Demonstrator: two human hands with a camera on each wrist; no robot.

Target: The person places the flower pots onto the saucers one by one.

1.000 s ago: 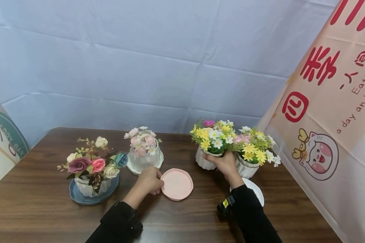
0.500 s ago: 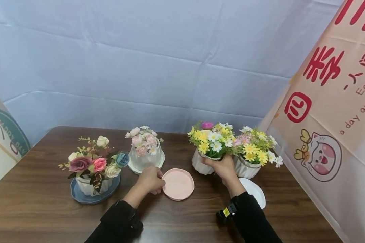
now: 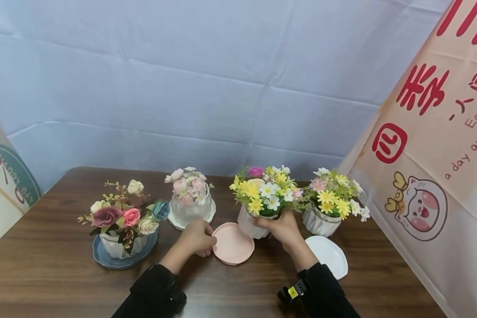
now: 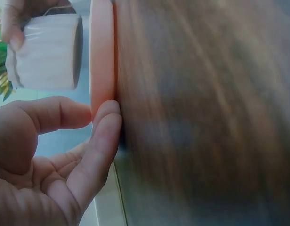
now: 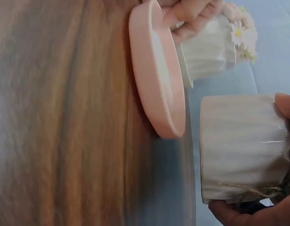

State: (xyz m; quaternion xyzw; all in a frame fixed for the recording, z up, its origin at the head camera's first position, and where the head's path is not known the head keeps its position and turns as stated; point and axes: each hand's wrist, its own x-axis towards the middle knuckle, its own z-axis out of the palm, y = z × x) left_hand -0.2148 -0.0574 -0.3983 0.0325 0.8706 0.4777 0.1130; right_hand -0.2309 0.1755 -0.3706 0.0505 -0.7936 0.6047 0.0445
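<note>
My left hand (image 3: 196, 238) pinches the left edge of a round pink saucer (image 3: 233, 245) lying on the table; thumb and fingers show at its rim in the left wrist view. My right hand (image 3: 283, 230) grips a white ribbed flowerpot (image 3: 247, 224) of yellow and white flowers (image 3: 266, 192), fingers around its upper part. Held up off the table, that pot (image 5: 244, 141) is level with the saucer's right side and apart from it in the right wrist view. Twine shows on the pot near my fingers.
A pot of roses (image 3: 123, 243) stands on a blue saucer (image 3: 99, 260) at left. Behind my left hand, a pink-flowered pot (image 3: 187, 210) stands on a pale saucer (image 3: 212, 212). At right are another flowerpot (image 3: 321, 222) and a white saucer (image 3: 327, 258), beside a hanging printed cloth (image 3: 421, 154).
My right hand has carried the flowerpot leftward and nearer, away from the other yellow-flowered pot and up to the pink saucer. The left hand keeps its pinch on the saucer.
</note>
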